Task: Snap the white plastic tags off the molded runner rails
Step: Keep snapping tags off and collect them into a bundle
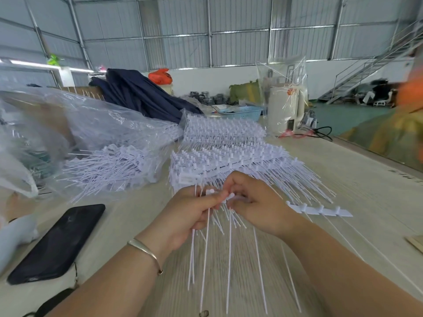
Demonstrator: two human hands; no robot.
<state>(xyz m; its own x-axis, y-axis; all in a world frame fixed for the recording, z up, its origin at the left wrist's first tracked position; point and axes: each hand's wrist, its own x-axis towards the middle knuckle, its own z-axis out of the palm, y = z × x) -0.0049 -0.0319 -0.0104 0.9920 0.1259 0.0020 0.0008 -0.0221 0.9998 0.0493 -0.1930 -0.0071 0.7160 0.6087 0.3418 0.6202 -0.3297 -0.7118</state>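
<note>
My left hand [190,213] and my right hand [256,202] meet over the table, both pinching a runner rail [220,195] of white plastic tags. The tags' long thin tails [206,259] hang down toward me between my wrists. Behind my hands lies a stack of full rails [229,156] with tags attached. A short piece of bare rail [320,210] lies to the right of my right hand. A loose heap of separated tags [109,165] spills from a clear plastic bag at the left.
A black phone [59,243] lies on the table at front left. Clear plastic bags [68,124] pile at the left, dark blue cloth [137,92] behind them. A blue basket [242,112] and a bagged white kettle [286,106] stand at the back.
</note>
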